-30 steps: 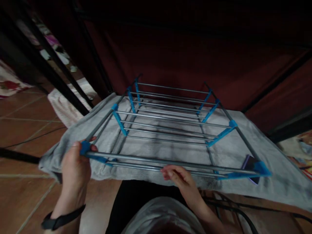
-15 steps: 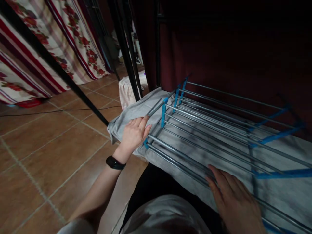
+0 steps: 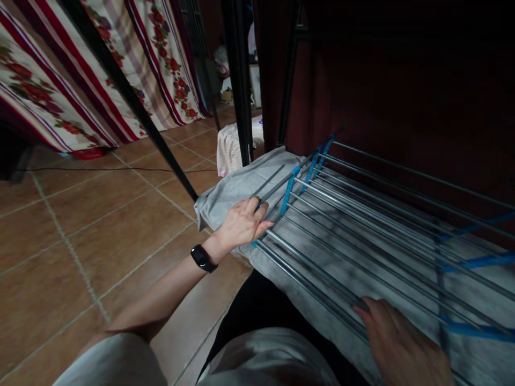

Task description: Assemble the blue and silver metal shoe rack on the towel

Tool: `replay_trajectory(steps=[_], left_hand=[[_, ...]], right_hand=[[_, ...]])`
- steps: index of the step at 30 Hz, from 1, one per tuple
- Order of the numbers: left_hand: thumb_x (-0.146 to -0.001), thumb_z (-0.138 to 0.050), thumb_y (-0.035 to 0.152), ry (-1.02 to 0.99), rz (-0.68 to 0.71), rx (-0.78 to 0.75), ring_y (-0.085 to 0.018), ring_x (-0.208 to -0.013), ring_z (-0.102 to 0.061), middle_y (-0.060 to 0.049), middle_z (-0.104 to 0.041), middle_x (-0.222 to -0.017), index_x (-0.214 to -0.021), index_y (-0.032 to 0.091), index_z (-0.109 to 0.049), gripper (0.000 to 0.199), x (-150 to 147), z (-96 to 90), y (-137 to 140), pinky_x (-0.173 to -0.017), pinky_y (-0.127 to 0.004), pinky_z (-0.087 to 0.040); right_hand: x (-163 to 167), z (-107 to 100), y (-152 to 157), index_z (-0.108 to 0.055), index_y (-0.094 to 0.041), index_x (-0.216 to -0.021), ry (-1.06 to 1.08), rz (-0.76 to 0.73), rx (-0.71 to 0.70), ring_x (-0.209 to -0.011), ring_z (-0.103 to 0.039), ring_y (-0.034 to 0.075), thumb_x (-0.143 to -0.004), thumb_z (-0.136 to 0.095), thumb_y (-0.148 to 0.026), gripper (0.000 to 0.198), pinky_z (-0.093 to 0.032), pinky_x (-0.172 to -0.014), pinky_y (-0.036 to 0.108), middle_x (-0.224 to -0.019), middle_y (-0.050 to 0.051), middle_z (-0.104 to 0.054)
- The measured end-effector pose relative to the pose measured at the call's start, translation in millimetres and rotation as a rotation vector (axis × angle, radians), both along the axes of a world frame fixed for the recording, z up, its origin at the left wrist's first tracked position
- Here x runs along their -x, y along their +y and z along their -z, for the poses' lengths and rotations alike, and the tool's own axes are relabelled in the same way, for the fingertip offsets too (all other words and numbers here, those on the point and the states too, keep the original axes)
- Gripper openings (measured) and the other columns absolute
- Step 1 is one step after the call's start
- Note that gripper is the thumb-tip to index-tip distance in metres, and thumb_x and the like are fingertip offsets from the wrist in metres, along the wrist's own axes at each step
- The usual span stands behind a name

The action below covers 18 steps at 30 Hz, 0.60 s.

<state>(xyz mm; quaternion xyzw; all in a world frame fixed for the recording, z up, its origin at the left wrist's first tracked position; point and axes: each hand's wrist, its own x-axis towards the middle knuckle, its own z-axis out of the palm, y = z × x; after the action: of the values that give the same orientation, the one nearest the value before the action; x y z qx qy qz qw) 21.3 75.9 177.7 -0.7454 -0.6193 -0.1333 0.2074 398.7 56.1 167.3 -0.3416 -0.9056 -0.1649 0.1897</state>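
Observation:
A clothes drying rack (image 3: 317, 191) of thin metal rods with blue plastic joints lies on a grey blanket (image 3: 261, 171) in front of me. My left hand (image 3: 244, 224) wears a black wristband. Its fingers curl over the grey tube at the rack's left end, and the thumb rests by a blue corner. Lower right, my right hand (image 3: 404, 343) wraps around the near rods, thumb and fingers closed on them. Some of its fingertips are hidden under the rods. The rack's right end runs out of view.
A black metal pole (image 3: 161, 145) slants down to the blanket's left corner. More dark posts (image 3: 238, 86) stand behind it. A striped floral curtain (image 3: 132, 69) hangs at upper left. Across the tiled floor (image 3: 132, 236) runs a thin black cable (image 3: 161, 170). A dark red panel (image 3: 386, 107) rises behind the rack.
My view has swung left, so the rack sits farther right in the picture. My right hand has closed more firmly around the near rod. My left hand stays at the rack's left end.

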Motion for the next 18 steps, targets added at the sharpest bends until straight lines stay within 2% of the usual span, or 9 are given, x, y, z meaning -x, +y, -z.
replay_trajectory(steps=[5, 11, 18], left_hand=[[-0.098, -0.022, 0.054, -0.009, 0.012, 0.014, -0.027, -0.092, -0.057, -0.017, -0.056, -0.107, -0.124, 0.011, -0.06, 0.063, -0.1, 0.7, 1.0, -0.081, -0.042, -0.05], [-0.098, -0.024, 0.05, -0.076, -0.035, 0.011, -0.029, -0.097, -0.056, -0.018, -0.056, -0.111, -0.126, 0.013, -0.06, 0.059, -2.1, 2.1, -1.0, -0.085, -0.044, -0.05], [-0.098, -0.029, 0.048, -0.024, -0.044, -0.033, -0.028, -0.095, -0.057, -0.016, -0.057, -0.11, -0.12, 0.015, -0.063, 0.052, -0.5, 1.9, -2.4, -0.081, -0.04, -0.049]], right_hand=[[1.1, 0.1, 0.0, -0.063, -0.015, -0.093, -0.002, 0.014, 0.01, -0.067, -0.06, 0.015, -0.105, -0.036, -0.033, 0.035, -0.038, -0.062, 0.029, -0.08, 0.005, -0.066], [5.4, -6.2, -0.9, -0.062, -0.017, -0.091, 0.016, 0.027, 0.03, -0.061, -0.058, 0.014, -0.105, -0.036, -0.035, 0.035, -0.036, -0.058, 0.028, -0.071, 0.001, -0.061], [12.9, -9.6, -7.9, -0.061, -0.018, -0.094, 0.054, 0.097, 0.115, -0.068, -0.06, 0.016, -0.105, -0.037, -0.034, 0.031, -0.038, -0.064, 0.03, -0.076, 0.003, -0.063]])
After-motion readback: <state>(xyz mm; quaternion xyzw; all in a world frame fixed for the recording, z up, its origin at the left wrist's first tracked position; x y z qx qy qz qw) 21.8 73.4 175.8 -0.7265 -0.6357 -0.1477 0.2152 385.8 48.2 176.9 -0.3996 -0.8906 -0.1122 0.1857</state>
